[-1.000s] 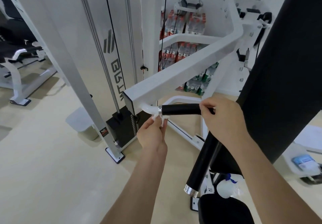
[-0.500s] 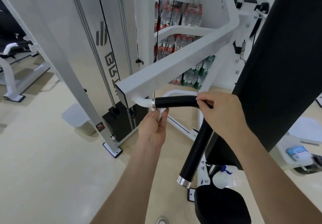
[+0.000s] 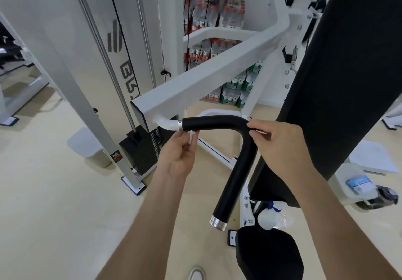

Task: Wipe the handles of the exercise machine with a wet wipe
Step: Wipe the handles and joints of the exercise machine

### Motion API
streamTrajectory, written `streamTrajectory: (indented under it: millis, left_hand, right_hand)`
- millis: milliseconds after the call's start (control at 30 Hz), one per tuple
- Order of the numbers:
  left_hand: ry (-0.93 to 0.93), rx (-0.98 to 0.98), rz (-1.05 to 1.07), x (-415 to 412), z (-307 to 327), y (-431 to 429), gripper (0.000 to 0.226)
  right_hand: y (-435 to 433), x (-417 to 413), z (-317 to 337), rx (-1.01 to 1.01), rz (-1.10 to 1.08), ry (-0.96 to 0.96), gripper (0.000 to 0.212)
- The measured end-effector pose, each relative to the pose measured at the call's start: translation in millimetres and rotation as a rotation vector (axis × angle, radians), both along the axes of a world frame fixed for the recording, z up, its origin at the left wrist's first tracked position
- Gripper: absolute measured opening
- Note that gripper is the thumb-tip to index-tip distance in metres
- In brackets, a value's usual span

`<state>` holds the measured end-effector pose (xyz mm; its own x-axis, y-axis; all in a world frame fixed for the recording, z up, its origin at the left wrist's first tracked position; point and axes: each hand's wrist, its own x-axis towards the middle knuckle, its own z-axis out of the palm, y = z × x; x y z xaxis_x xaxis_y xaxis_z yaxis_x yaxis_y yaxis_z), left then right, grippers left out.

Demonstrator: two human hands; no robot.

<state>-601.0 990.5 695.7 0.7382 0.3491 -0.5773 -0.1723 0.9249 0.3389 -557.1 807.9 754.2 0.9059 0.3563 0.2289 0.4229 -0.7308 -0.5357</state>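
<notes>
The machine's handle (image 3: 217, 123) is a black padded tube bent in an L, with chrome collars at both ends, hanging from a white arm (image 3: 208, 77). My left hand (image 3: 178, 155) pinches a small white wet wipe (image 3: 191, 137) just under the grip's left end, beside the chrome collar. My right hand (image 3: 280, 149) has its fingers curled on the bend of the handle, where a white sliver shows under the fingertips. The lower leg of the handle runs down to its free end (image 3: 218, 222).
A tall black back pad (image 3: 339, 84) stands close on the right, with a black seat (image 3: 267, 255) below. A white spray bottle (image 3: 269, 217) lies by the seat. The weight stack frame (image 3: 134, 144) and a small bin (image 3: 87, 144) are on the left; bottled water packs (image 3: 217, 18) are stacked behind.
My left hand with the wipe has slid a little right, from the chrome collar to under the black grip. My right hand stays at the bend. The view has shifted slightly.
</notes>
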Motion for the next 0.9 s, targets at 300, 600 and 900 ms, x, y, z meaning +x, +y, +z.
streamTrajectory:
  millis: [300,600,900]
  left_hand:
    - [-0.065,-0.053,0.060,0,-7,-2,0.024]
    - [-0.105,0.037,-0.089,19,-3,-23,0.034]
    - [-0.115,0.096,-0.290,23,-12,-19,0.034]
  right_hand:
    - [-2,-3,-4,0.038,-0.026,0.057,0.026]
    - [-9,-14,-12,0.172,-0.106,0.132,0.029]
    - [-9,-17,-13,0.185,-0.130,0.160,0.030]
